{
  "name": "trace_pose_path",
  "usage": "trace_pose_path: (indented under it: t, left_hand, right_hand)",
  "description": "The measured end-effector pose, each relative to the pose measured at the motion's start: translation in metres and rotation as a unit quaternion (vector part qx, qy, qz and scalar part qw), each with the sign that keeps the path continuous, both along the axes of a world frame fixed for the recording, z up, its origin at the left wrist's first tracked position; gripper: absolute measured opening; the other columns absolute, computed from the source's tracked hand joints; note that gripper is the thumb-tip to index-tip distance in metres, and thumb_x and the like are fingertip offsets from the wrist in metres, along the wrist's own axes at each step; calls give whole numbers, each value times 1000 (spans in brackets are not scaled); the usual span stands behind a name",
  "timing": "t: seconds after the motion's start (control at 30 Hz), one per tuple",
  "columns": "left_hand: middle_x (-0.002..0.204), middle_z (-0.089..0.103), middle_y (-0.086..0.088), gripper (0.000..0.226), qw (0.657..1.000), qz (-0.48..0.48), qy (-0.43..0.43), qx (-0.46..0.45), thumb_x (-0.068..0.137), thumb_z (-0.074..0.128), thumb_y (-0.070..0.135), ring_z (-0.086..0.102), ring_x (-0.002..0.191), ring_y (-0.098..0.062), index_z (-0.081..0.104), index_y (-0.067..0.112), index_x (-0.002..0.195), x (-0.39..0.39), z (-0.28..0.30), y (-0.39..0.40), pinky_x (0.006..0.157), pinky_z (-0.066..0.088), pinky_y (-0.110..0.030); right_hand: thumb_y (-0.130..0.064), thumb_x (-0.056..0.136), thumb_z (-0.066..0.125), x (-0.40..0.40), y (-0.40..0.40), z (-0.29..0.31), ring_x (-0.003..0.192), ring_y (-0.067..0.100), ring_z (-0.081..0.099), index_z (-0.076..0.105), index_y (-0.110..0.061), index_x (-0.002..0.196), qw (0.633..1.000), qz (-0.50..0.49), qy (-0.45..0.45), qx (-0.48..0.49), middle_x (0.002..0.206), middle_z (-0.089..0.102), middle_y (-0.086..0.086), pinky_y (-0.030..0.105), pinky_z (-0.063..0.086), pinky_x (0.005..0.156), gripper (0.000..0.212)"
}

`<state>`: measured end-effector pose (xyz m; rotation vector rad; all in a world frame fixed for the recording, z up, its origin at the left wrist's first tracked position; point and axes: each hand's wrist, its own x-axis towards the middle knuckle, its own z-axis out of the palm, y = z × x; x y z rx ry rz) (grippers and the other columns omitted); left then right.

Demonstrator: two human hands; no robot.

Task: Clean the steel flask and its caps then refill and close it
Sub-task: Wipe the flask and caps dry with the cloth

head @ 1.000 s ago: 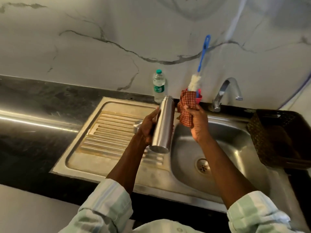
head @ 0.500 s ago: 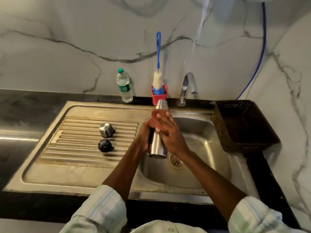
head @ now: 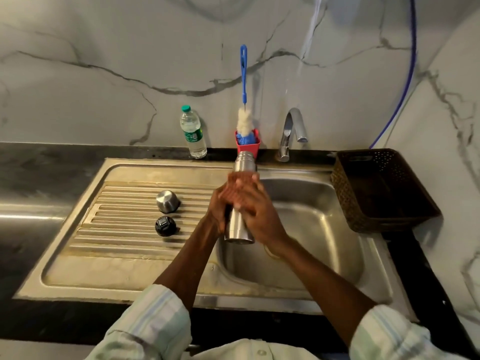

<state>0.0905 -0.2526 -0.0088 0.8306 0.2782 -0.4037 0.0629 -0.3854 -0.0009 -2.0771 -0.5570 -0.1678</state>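
Note:
The steel flask (head: 239, 229) is held tilted over the left edge of the sink basin (head: 319, 229), its open neck pointing away from me. My left hand (head: 217, 211) grips its body from the left. My right hand (head: 257, 211) wraps a red checked cloth (head: 240, 184) round the flask's upper part; the cloth is blurred. On the ribbed drainboard (head: 117, 229) sit the steel cap (head: 167, 201) and, nearer me, the black inner cap (head: 165, 226).
A plastic water bottle (head: 193, 132) stands at the back by the wall. Beside it a red holder (head: 248, 145) carries a blue-handled bottle brush (head: 243, 81). The tap (head: 292, 133) is behind the basin. A dark woven basket (head: 381, 190) sits on the right counter.
My right hand brought the red cloth from beside the flask onto it and now rubs along its upper body. The view shifted right, showing both caps on the drainboard.

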Motion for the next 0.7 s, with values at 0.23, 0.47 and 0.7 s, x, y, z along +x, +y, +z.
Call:
trace_pose_path:
  t: [0.23, 0.47, 0.7]
  left_hand:
    - [98, 68, -20, 53, 1000, -7, 2, 8, 97, 47, 48, 68, 79, -29, 61, 3, 122, -5, 10, -4, 73, 59, -38]
    - [100, 65, -17, 64, 997, 28, 27, -67, 93, 50, 49, 66, 84, -26, 52, -5, 127, -2, 3, 19, 75, 58, -35]
    - [88, 70, -19, 51, 998, -8, 13, 56, 101, 42, 48, 69, 69, -28, 64, 3, 110, -6, 13, -3, 65, 60, -35]
  right_hand:
    - [-20, 96, 57, 49, 6, 37, 140, 20, 35, 48, -27, 141, 995, -73, 39, 52, 153, 38, -4, 51, 33, 113, 46]
    - [-31, 92, 54, -31, 10, -12, 151, 19, 6, 37, -26, 148, 997, 52, -55, -25, 155, 27, -18, 46, 19, 117, 58]
    - [-21, 97, 56, 58, 13, 45, 132, 15, 43, 56, -30, 131, 983, -98, 91, 126, 144, 46, -7, 47, 38, 111, 35]
